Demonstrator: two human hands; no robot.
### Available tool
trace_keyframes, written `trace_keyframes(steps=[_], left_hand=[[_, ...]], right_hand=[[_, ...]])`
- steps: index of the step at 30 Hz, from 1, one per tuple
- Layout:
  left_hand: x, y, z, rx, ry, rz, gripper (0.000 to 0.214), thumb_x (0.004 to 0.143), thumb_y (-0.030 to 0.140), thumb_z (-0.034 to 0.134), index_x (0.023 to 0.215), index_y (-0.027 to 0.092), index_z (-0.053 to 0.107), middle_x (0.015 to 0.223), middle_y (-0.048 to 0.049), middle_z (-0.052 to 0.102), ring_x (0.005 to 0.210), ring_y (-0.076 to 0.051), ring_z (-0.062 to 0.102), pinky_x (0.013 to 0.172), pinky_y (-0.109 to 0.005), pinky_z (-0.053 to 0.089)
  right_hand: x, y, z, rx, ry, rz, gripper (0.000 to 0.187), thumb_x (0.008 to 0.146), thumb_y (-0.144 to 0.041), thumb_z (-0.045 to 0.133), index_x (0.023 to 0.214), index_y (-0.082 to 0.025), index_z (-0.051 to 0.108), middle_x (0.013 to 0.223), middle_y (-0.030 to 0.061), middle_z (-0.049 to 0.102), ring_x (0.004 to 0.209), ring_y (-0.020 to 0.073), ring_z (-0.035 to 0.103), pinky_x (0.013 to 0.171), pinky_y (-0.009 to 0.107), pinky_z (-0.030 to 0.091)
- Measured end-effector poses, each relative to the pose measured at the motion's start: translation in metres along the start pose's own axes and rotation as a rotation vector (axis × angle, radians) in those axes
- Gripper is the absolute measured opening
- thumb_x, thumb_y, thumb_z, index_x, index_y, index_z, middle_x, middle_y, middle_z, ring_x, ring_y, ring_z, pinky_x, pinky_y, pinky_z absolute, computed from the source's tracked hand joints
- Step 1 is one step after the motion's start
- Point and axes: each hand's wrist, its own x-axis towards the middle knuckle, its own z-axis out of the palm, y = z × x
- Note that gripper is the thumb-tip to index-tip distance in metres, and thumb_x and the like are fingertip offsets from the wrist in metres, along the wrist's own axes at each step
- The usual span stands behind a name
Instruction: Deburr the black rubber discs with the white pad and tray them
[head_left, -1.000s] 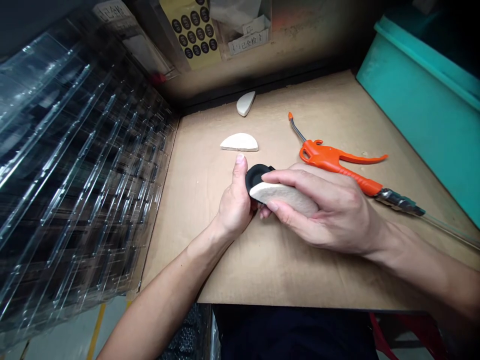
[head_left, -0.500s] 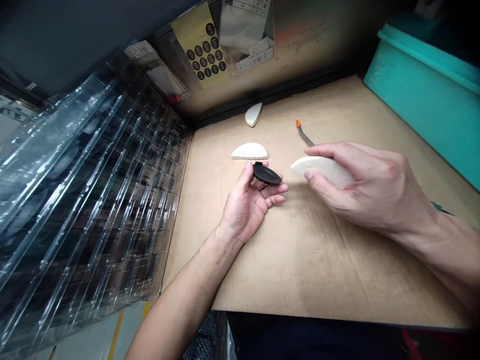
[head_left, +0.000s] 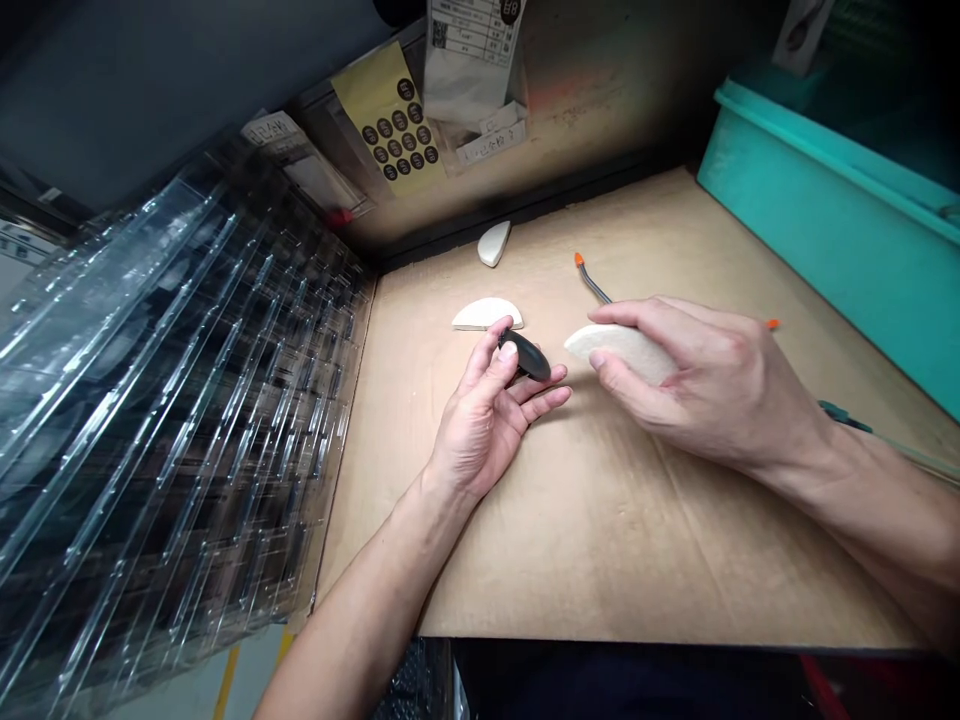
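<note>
My left hand (head_left: pixel 487 410) lies palm up on the cardboard-covered table (head_left: pixel 600 520), its thumb and fingers pinching a small black round part (head_left: pixel 527 356). My right hand (head_left: pixel 697 380) is closed round a cream half-moon pad (head_left: pixel 611 347), held a short way to the right of the black part, the two apart. A second half-moon pad (head_left: pixel 486 314) lies flat just beyond my left hand. A third pad (head_left: pixel 494 242) rests near the back wall.
A tall stack of clear plastic trays (head_left: pixel 165 420) fills the left side. An orange air blow gun (head_left: pixel 592 282) lies behind my right hand, mostly hidden. A teal bin (head_left: pixel 832 210) stands at the right. Label sheets (head_left: pixel 394 125) hang on the back wall.
One second ago the pad was pressed against the black part. My right hand has drawn the pad away to the right, and my left hand has turned palm up with the part.
</note>
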Motion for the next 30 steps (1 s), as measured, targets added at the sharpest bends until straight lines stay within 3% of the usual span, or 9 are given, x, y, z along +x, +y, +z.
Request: trace_keyframes(steps=[5,13,17,22,30], left_hand=[[0.003,-0.0025,-0.0027,0.004,0.016,-0.006,0.033,0.101,0.043,0.06,0.13,0.025,0.059,0.106,-0.0068,0.069,0.094,-0.022,0.077,0.089,-0.037,0.062],[0.0011,-0.0024,-0.004,0.033,-0.027,0.016,0.024,0.097,0.028,0.066,0.119,0.024,0.056,0.11,-0.0037,0.067,0.101,-0.024,0.075,0.087,-0.04,0.063],[0.0014,-0.0004,-0.0033,0.024,-0.002,0.036,0.034,0.094,0.026,0.065,0.127,0.025,0.06,0.116,-0.0053,0.066,0.106,-0.024,0.073,0.094,-0.043,0.061],[0.0023,-0.0006,-0.0037,-0.01,0.001,0.048,0.031,0.089,0.023,0.065,0.12,0.021,0.062,0.113,-0.0068,0.068,0.106,-0.024,0.072,0.103,-0.048,0.056],[0.0016,-0.0004,-0.0035,-0.051,-0.01,0.067,0.029,0.089,0.018,0.064,0.117,0.023,0.058,0.107,-0.0049,0.069,0.1,-0.018,0.072,0.1,-0.041,0.056]], right_hand=[[-0.0005,0.0018,0.0019,0.003,0.002,-0.008,0.03,0.091,-0.024,0.06,0.118,-0.013,0.07,0.112,0.0101,0.075,0.095,0.0314,0.074,0.082,0.044,0.06],[-0.0016,0.0018,0.0019,-0.012,-0.019,-0.021,0.031,0.092,-0.024,0.059,0.12,-0.013,0.069,0.114,0.0092,0.075,0.095,0.0302,0.075,0.082,0.043,0.061],[-0.0015,-0.0002,0.0011,-0.028,-0.042,0.013,0.032,0.094,-0.024,0.056,0.12,-0.012,0.07,0.115,0.0097,0.075,0.097,0.0305,0.074,0.086,0.043,0.061],[-0.0009,-0.0013,0.0008,-0.027,-0.033,-0.002,0.032,0.095,-0.025,0.056,0.12,-0.011,0.07,0.113,0.0109,0.075,0.097,0.0305,0.074,0.087,0.043,0.06],[-0.003,-0.0076,0.0029,0.028,-0.051,-0.049,0.03,0.095,-0.023,0.059,0.12,-0.01,0.069,0.108,0.0108,0.073,0.092,0.0291,0.072,0.081,0.041,0.057]])
